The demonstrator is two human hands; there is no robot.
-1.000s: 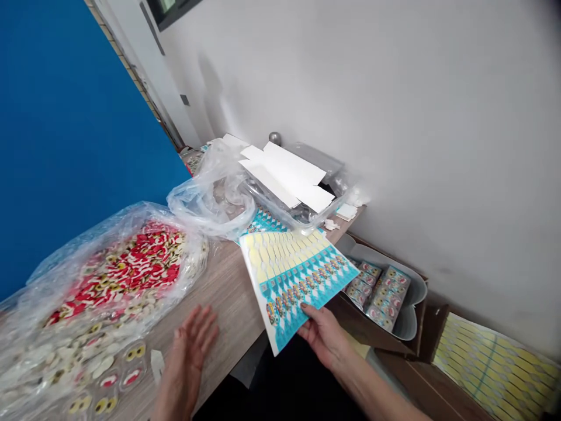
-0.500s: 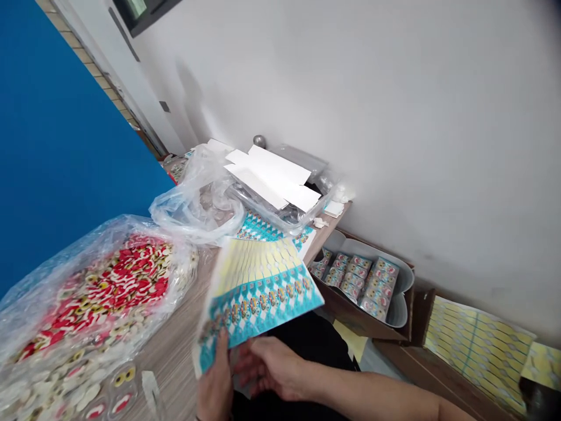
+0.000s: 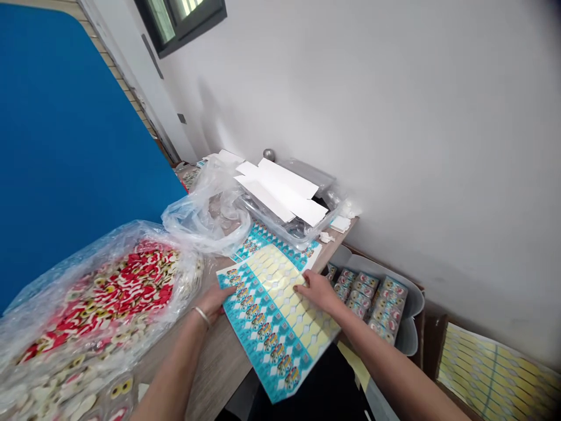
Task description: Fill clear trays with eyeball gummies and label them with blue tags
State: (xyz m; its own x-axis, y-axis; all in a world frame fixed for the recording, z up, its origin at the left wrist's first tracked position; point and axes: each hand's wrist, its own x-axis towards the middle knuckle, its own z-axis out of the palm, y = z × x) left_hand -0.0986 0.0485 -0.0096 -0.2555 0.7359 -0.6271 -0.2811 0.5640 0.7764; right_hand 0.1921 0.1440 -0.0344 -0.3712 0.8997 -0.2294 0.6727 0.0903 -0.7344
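Observation:
A sticker sheet [image 3: 287, 313] is spread between my two hands above the table edge and my lap. Along one side it carries printed blue labels; on the other, bare yellow backing shows with rows of diamond-shaped gaps. My left hand [image 3: 213, 300] grips its left edge, thumb on top and the other fingers underneath. At the right edge my right hand [image 3: 319, 289] pinches the yellow part. Beyond it lie more blue sticker sheets [image 3: 259, 240], partly beneath a clear plastic tray [image 3: 302, 238].
A plastic bag [image 3: 144, 228] of red, white and yellowish pieces covers the table's left. White cards [image 3: 280, 187] rest on the tray beside a crumpled clear bag [image 3: 205, 210]. At right, a carton [image 3: 418, 327] holds packed blister packs [image 3: 388, 310]; yellow backing sheets [image 3: 495, 368] lie beyond.
The sheet has turned, its blue side now toward the left. My hands have moved apart to its opposite edges, and my right hand has taken hold of it. The camera view has shifted.

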